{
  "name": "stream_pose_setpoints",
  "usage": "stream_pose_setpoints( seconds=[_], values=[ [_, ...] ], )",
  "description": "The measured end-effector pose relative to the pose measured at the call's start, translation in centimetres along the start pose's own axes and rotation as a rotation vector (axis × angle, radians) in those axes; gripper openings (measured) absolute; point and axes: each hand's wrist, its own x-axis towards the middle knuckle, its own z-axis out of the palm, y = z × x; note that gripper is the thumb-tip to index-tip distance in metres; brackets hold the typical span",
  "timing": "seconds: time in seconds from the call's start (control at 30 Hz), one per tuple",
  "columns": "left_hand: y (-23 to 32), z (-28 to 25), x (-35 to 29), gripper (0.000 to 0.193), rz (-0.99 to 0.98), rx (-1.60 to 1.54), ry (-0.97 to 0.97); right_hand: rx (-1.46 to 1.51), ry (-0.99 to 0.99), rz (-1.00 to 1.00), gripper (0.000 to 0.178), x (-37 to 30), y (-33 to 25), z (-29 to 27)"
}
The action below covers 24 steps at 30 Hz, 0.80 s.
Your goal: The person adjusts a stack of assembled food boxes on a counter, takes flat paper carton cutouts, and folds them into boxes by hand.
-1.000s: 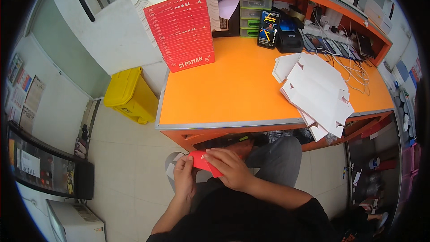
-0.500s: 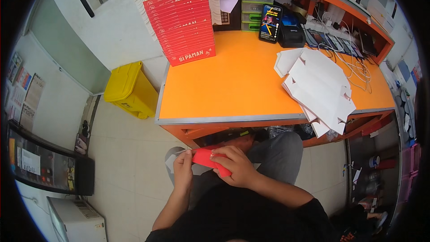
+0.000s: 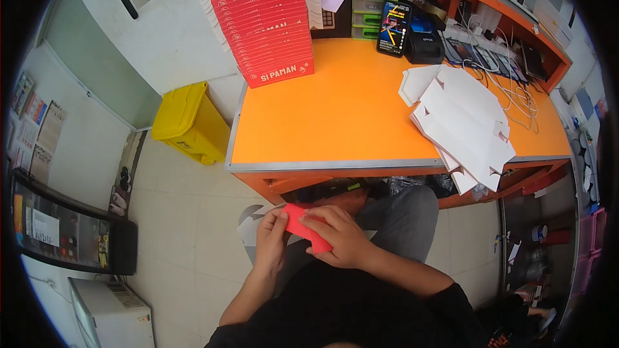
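Note:
Over my lap, below the desk's front edge, I hold a red cardboard box blank [image 3: 303, 227] in both hands. My left hand [image 3: 271, 245] pinches its left end. My right hand [image 3: 338, 238] presses down on its right part, fingers curled over the card. A white flap of the blank [image 3: 253, 227] shows to the left of my left hand. On the orange desk [image 3: 335, 116] a pile of flat white box blanks [image 3: 461, 122] lies at the right. A tall stack of folded red boxes [image 3: 271, 29] stands at the back left.
A yellow bin [image 3: 190, 122] stands on the tiled floor left of the desk. A phone [image 3: 393, 28], a small black printer [image 3: 425, 42], green drawers [image 3: 374, 6] and cables [image 3: 509, 90] sit at the desk's back. A dark display case [image 3: 64, 238] is at the far left.
My hands have shifted slightly on the red blank, folding it down; the left thumb now lies on the card. The view has drifted a little, so the desk sits higher.

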Motion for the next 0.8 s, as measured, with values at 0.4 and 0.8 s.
stream_pose_setpoints(
  seconds=[0.4, 0.8],
  values=[
    [1.7, 4.3, -2.6, 0.027, 0.096, -0.063, -0.047, -0.046, 0.088, -0.061, 0.086, 0.5, 0.2, 0.1],
    [1.7, 4.0, -1.6, 0.023, 0.157, -0.109, -0.025, -0.015, 0.051, -0.071, 0.075, 0.6, -0.4, -0.3]
  ],
)
